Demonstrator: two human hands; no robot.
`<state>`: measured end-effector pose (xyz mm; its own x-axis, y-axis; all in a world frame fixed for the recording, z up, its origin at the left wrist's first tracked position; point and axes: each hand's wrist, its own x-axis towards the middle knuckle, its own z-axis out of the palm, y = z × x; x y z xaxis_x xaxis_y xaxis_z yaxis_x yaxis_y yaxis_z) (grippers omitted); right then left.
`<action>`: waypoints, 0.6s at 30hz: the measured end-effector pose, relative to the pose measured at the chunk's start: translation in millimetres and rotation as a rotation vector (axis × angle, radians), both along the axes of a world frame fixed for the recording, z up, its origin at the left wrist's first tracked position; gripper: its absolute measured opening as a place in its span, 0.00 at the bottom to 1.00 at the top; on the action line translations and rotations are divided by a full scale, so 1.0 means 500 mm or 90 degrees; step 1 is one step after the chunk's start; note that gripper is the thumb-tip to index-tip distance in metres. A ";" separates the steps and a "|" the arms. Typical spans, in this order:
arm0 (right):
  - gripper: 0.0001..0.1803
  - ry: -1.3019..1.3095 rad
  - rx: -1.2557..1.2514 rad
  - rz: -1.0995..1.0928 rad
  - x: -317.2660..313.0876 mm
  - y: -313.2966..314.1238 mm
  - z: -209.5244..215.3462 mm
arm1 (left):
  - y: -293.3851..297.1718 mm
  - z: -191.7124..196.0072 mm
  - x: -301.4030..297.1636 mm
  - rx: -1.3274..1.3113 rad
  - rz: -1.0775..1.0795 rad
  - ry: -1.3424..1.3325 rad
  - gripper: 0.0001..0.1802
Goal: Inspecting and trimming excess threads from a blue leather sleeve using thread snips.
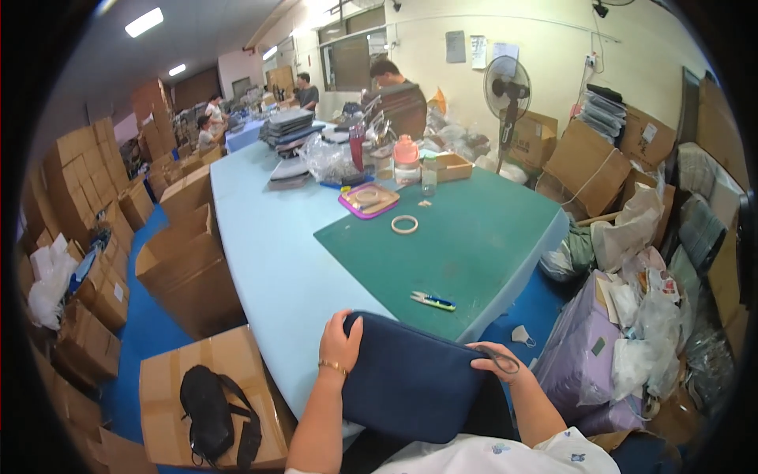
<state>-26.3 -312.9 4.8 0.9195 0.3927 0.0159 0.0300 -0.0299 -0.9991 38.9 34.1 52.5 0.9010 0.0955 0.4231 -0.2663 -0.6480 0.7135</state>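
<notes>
The long pale blue surface (268, 261) runs from the upper middle of the frame down to the lower centre, with a dark green cutting mat (466, 245) laid over its right part. Brown cardboard boxes (185, 268) stand on the blue floor along the left of the frame. At the lower centre, a navy blue fabric pouch (410, 379) lies at the near edge of the surface, overhanging toward the person. The left hand (339, 344) grips the pouch's upper left corner, fingers (353, 332) curled over the top edge and pressed against the fabric. The right hand (497, 365) holds the pouch's right end, fingers closed around it, with a thin dark loop across them; what that loop belongs to cannot be told. A pair of small thread snips (433, 300) lies on the mat just above the pouch, apart from both hands. A tape ring (404, 224) sits farther up the mat.
</notes>
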 end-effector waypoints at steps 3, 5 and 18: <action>0.22 0.075 0.234 -0.289 0.002 0.013 -0.060 | -0.025 -0.004 -0.058 -0.126 0.000 0.069 0.17; 0.20 0.083 0.271 -0.325 -0.006 0.022 -0.064 | -0.040 -0.027 -0.105 -0.137 0.008 0.048 0.15; 0.14 0.094 0.156 -0.421 -0.071 0.020 -0.157 | -0.022 -0.109 -0.264 -0.126 -0.043 0.075 0.09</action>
